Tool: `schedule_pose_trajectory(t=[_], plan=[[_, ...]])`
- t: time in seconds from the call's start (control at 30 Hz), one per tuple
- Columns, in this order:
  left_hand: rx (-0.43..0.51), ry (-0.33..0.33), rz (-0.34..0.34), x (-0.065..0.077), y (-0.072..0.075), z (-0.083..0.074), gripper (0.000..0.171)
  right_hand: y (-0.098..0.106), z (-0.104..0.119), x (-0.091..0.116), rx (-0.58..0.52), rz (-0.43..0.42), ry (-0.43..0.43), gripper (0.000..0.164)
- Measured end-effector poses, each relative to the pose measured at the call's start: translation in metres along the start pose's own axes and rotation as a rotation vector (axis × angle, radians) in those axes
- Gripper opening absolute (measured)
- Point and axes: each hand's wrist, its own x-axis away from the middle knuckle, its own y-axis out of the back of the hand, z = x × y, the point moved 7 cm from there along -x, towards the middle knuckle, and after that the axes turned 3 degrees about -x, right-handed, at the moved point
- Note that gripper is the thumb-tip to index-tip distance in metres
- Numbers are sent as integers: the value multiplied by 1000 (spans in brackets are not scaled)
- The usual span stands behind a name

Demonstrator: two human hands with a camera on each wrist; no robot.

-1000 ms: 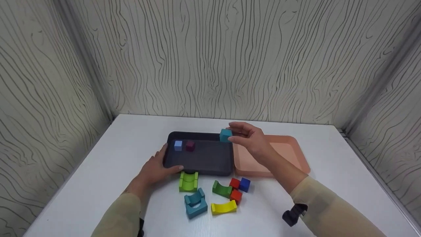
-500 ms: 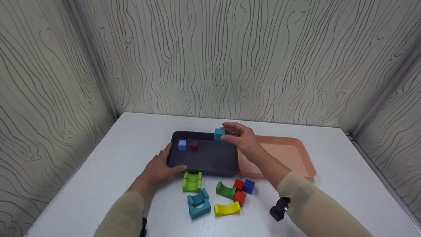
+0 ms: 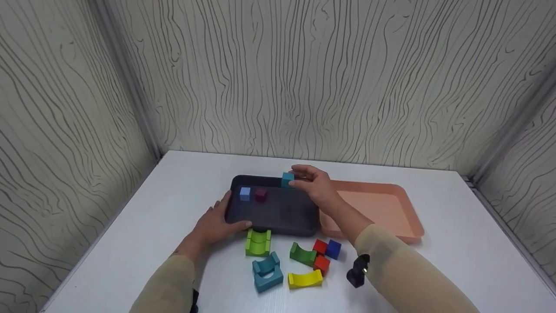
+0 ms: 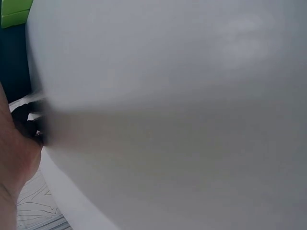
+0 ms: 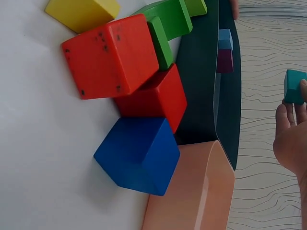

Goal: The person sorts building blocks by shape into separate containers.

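My right hand (image 3: pixel 319 188) pinches a teal cube (image 3: pixel 287 179) between thumb and fingers, over the back part of the dark tray (image 3: pixel 282 213). The right wrist view shows the same cube (image 5: pixel 294 86) at the fingertips. My left hand (image 3: pixel 213 224) rests at the tray's front left corner. Its fingers lie along the left side and the thumb along the front edge. Inside the tray, a light blue cube (image 3: pixel 245 194) and a maroon cube (image 3: pixel 261 195) sit side by side toward the back left. In the left wrist view only part of the hand (image 4: pixel 19 158) shows.
A peach tray (image 3: pixel 415 217) adjoins the dark one on the right. In front lie light green arches (image 3: pixel 258 248), teal arches (image 3: pixel 268 282), a green arch (image 3: pixel 302 255), a yellow arch (image 3: pixel 305 280), two red cubes (image 3: pixel 321 264) and a blue cube (image 3: pixel 333 249).
My right hand has carried the teal cube leftward, farther over the dark tray. The left hand has stayed at the tray's corner. The head view has shifted slightly.
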Motion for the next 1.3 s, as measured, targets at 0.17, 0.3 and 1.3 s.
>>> schedule_pose_trajectory(t=[0.17,0.3,1.3], plan=[[3,13,-5,4,0,1,124,-6,-8,-7,2,-7,-6,48],[1,14,-9,7,0,2,123,-11,-15,-11,9,-9,-18,48],[-1,1,-1,9,1,-6,123,-22,-50,-31,119,13,-105,50]])
